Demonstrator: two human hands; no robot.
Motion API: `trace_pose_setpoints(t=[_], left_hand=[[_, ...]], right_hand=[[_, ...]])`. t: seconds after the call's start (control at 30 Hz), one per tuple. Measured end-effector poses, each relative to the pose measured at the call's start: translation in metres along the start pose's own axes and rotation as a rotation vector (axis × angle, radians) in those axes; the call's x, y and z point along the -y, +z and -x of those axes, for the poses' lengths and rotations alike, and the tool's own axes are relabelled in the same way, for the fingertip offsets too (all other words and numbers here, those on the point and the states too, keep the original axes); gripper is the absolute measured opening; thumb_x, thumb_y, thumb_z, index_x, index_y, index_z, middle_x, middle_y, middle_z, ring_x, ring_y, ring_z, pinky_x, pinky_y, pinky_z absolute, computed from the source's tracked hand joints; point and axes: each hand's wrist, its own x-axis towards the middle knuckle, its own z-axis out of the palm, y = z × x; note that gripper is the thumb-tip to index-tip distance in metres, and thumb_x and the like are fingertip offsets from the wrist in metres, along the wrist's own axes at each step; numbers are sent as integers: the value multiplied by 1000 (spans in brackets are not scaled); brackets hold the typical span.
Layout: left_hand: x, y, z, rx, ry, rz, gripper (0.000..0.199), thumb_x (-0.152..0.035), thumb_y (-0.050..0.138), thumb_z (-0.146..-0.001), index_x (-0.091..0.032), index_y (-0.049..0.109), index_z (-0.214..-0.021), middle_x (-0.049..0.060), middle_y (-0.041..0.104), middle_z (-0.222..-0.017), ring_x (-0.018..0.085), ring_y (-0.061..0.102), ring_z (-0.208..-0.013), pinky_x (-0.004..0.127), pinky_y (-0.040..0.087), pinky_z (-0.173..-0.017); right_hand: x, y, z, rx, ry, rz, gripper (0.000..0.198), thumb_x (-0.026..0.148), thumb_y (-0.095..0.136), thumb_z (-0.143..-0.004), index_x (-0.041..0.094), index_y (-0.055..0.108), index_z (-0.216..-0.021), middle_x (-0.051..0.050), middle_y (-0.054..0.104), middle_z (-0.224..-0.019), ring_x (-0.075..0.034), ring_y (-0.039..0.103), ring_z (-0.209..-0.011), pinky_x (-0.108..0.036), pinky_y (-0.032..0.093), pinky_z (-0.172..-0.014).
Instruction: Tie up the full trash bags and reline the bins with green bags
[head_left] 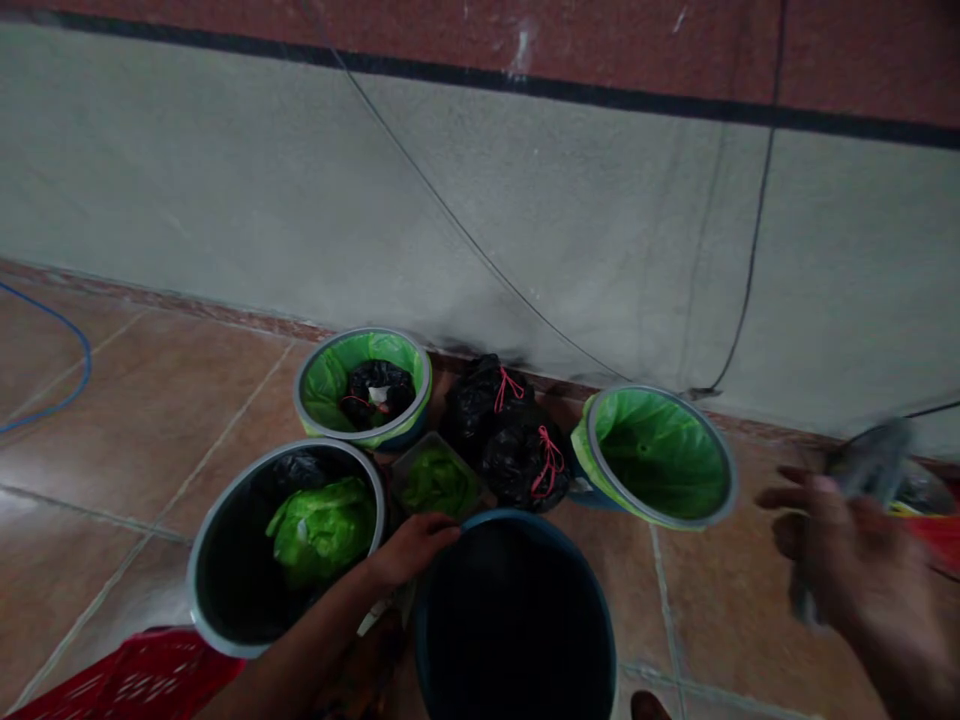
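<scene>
Dark bin (517,620) under left hand (409,550); right hand (840,540) perhaps holding something.

No readable writing

None of the bins near the left hand (411,548) carries a legible label, brand or number, and neither do the tied black bags (504,425) just beyond it; the blurred grey thing (870,462) in the right hand (847,545) shows no letters that can be made out.
</scene>
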Motion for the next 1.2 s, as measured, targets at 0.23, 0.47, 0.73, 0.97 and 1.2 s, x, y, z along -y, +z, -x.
trace_pose_setpoints(t=[0.23, 0.47, 0.73, 0.97, 1.2], left_hand=[[-5, 1, 3, -32, -5, -9, 44, -52, 59, -78, -15, 73, -98, 2, 69, -83, 20, 60, -83, 26, 45, -71], [-1, -1, 0, 3, 1, 24, 47, -54, 61, -77, -13, 72, -98, 4, 69, -89, 18, 59, -83, 26, 45, -72], [7, -1, -3, 41, 10, 33, 52, -53, 59, -78, -10, 70, -105, 8, 71, -99, 21, 62, -92, 28, 46, -81], [13, 0, -5, 47, 35, -13, 53, -53, 57, -81, -10, 69, -109, 8, 70, -102, 21, 62, -92, 27, 46, -80], [16, 0, -1, 48, 47, -63, 51, -52, 42, -91, -12, 69, -104, 5, 69, -92, 17, 59, -82, 26, 45, -74]], right_hand=[[-2, 104, -10, 382, -346, 663, 41, 38, 28, -97, 14, 60, -106, -17, 69, -99, -29, 65, -92, -39, 47, -82], [-44, 127, -3, 511, -286, 721, 48, 43, 26, -98, 14, 56, -122, -16, 70, -108, -28, 67, -98, -38, 49, -84], [-25, 121, 13, 188, -463, 604, 54, 47, 37, -94, 10, 52, -131, -20, 67, -116, -34, 63, -106, -47, 49, -90], [73, 190, 60, 730, -681, 243, 31, 30, 40, -96, 19, 65, -113, -8, 70, -110, -20, 65, -102, -33, 48, -92], [139, 324, 40, 1197, -760, 502, 38, 14, 57, -83, 10, 66, -119, -16, 69, -117, -25, 65, -108, -29, 48, -91]])
